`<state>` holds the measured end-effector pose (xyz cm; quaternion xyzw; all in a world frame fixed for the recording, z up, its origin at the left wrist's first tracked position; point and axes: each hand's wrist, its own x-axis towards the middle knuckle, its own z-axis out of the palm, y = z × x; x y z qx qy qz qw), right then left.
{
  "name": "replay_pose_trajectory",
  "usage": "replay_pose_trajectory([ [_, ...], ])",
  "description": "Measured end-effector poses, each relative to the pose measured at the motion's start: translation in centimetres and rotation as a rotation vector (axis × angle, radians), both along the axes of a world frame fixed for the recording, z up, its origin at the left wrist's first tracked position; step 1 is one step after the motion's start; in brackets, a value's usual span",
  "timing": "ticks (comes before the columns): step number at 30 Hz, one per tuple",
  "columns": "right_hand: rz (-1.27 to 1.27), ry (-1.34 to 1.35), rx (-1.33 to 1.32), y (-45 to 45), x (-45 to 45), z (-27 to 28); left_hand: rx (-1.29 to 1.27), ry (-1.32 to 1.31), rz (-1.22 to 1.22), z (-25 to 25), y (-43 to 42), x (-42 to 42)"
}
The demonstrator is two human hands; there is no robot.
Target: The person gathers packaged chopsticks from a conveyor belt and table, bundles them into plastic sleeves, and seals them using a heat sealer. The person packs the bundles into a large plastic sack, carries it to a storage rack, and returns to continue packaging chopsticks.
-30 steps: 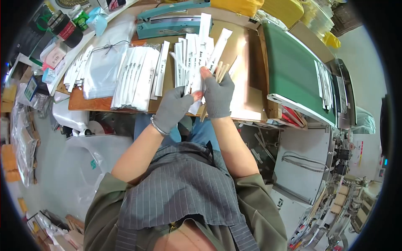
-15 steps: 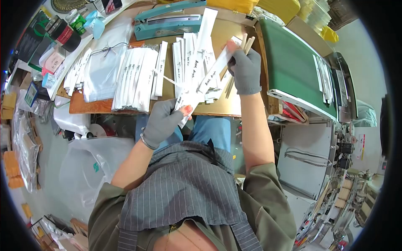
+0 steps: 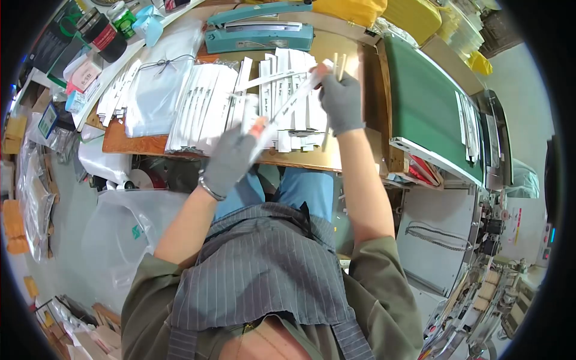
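Note:
My left hand point(image 3: 231, 157), in a grey fingerless glove, pinches the lower end of a long white printed paper chopstick sleeve point(image 3: 290, 104). The sleeve slants up to my right hand point(image 3: 342, 103), whose thumb and finger hold its upper end. Wooden chopsticks point(image 3: 341, 65) stick up out of my right fist, with a lower end showing beneath it. Under the held sleeve lies a spread pile of printed sleeves point(image 3: 307, 120). One loose strip point(image 3: 271, 79) lies crosswise over that pile. Left of it is a neat row of filled-looking white sleeves point(image 3: 201, 108).
A teal bag sealer point(image 3: 259, 39) stands at the back of the table. Clear plastic bags point(image 3: 155, 99) lie to the left, near a dark jar point(image 3: 103, 37) and a green can point(image 3: 124, 23). On the right is a green-topped surface point(image 3: 429, 102) with a raised edge.
Both hands have risen slightly, the left tilting upward. A strip that stood upright between them now lies across the pile. The view has shifted a little.

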<state>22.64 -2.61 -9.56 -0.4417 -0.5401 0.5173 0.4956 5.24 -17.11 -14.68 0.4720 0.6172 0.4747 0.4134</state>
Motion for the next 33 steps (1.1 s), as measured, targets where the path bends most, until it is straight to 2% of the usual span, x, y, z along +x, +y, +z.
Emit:
replay_pose_trajectory([
  [2,0.01,-0.047,0.029,-0.9,-0.8,1.5,-0.048,-0.097,0.009,3.7,-0.5,1.9],
  [3,-0.044,-0.05,0.182,-1.2,-0.8,3.1,-0.101,-0.195,0.007,5.0,-0.9,2.4],
  [4,-0.081,-0.3,0.396,-0.7,0.2,3.9,-0.077,-0.19,0.002,4.6,-1.3,2.2],
  [6,-0.011,-0.158,0.375,-0.7,0.4,4.7,-0.057,-0.139,-0.207,4.0,-1.3,1.4],
  [8,0.383,0.633,-0.119,-1.1,1.3,2.4,-0.243,-0.94,-0.344,6.4,-1.5,2.0],
  [9,0.412,0.539,-0.139,-3.1,-0.1,2.2,-0.26,-0.975,-0.315,7.8,-1.6,2.7],
  [10,0.437,0.446,-0.156,-5.3,-1.9,2.0,-0.236,-1.112,-0.368,7.2,-1.5,2.6],
  [12,0.383,0.117,0.162,-7.7,-2.9,1.7,-0.212,-1.174,-0.395,8.5,-1.8,1.5],
  [14,0.305,-0.102,0.066,-6.5,-0.5,3.7,-0.223,-1.141,-0.43,8.5,-2.3,1.2],
  [15,0.118,-0.075,0.052,-5.4,0.7,3.9,-0.236,-1.144,-0.417,8.5,-2.4,1.0],
  [16,0.108,0.143,-0.117,-5.5,1.8,7.0,-0.252,-1.146,-0.409,8.3,-2.5,1.0],
  [18,0.363,-0.011,-0.022,-5.8,5.5,9.0,-0.258,-1.149,-0.452,7.8,-2.1,1.3],
  [20,0.504,-0.272,0.068,-6.7,8.0,12.1,-0.27,-1.135,-0.487,7.8,-1.9,2.1],
  [21,0.302,-0.037,0.028,-7.2,8.2,12.2,-0.268,-1.064,-0.503,8.3,-1.8,2.9],
  [22,0.185,0.008,-0.011,-7.7,8.7,13.3,-0.303,-1.055,-0.556,8.4,-1.8,3.7],
  [23,0.231,-0.05,0.063,-7.4,9.1,12.7,-0.33,-1.01,-0.51,8.3,-1.9,5.0],
  [24,0.17,-0.204,0.031,-7.8,9.8,12.3,-0.367,-0.952,-0.505,8.3,-1.5,6.8],
  [25,0.062,-0.116,0.205,-7.1,11.0,10.6,-0.371,-0.833,-0.505,8.6,-1.0,8.4],
  [26,-0.171,-0.011,0.395,-6.8,13.2,11.0,-0.365,-0.713,-0.504,8.6,-1.0,9.4],
  [28,-0.674,-0.038,0.502,-4.9,23.9,10.8,-0.343,-0.652,-0.689,7.1,-0.3,9.9],
  [29,-0.691,0.357,0.434,-7.6,27.9,13.8,-0.364,-0.639,-0.701,6.5,-0.2,9.6],
  [30,-0.836,0.44,0.259,-8.3,33.5,14.6,-0.376,-0.631,-0.685,6.2,0.1,9.4],
  [31,-0.623,0.451,0.301,-8.5,41.9,12.3,-0.381,-0.597,-0.652,5.9,0.4,9.2],
  [32,-1.011,-0.25,0.3,-11.3,45.9,11.4,-0.377,-0.564,-0.604,5.5,0.6,8.7],
  [33,-1.168,-1.025,0.23,-15.8,47.6,12.3,-0.392,-0.542,-0.535,4.6,1.2,7.6],
])
